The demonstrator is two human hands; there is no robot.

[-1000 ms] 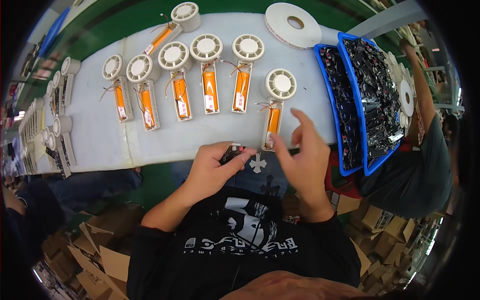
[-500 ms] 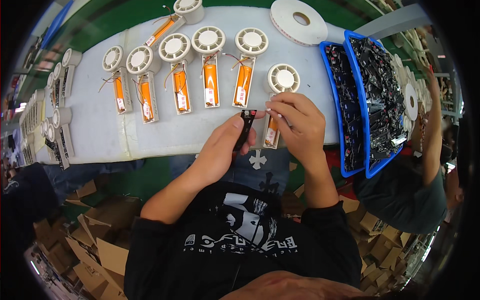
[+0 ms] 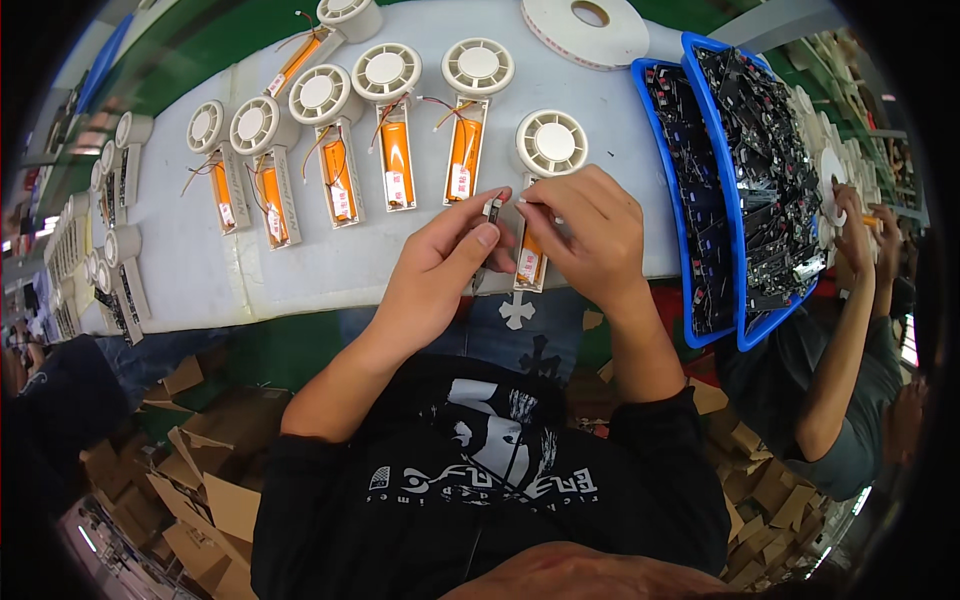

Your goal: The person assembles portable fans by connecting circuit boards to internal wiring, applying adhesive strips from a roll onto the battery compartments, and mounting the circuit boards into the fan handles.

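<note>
A small dark strip, likely a circuit board, sits pinched between both hands just above the near edge of the tabletop, at centre of view. Left hand grips it from below w/ thumb and index closed on it; right hand closes fingertips on its top end. Both hands are clamped on the board, nearly touching each other.

The board looks light, thin and stiff, prob. fragile; best held by its edges, as now, not by the flat faces. Small enough to slip if the pinch loosens.

Directly under the right hand lies an open white fan handle w/ round grille head and an orange battery in its slot, partly hidden by the fingers. Farther back, a row of similar fan units, each w/ orange battery and thin wires showing, fans out to the left. More white parts line the far left edge. A roll of white tape sits at the top.

To the right, two blue trays hold heaps of dark boards. Beyond them another person's arm works at the same tabletop. Cardboard scraps lie on the floor at lower left.
</note>
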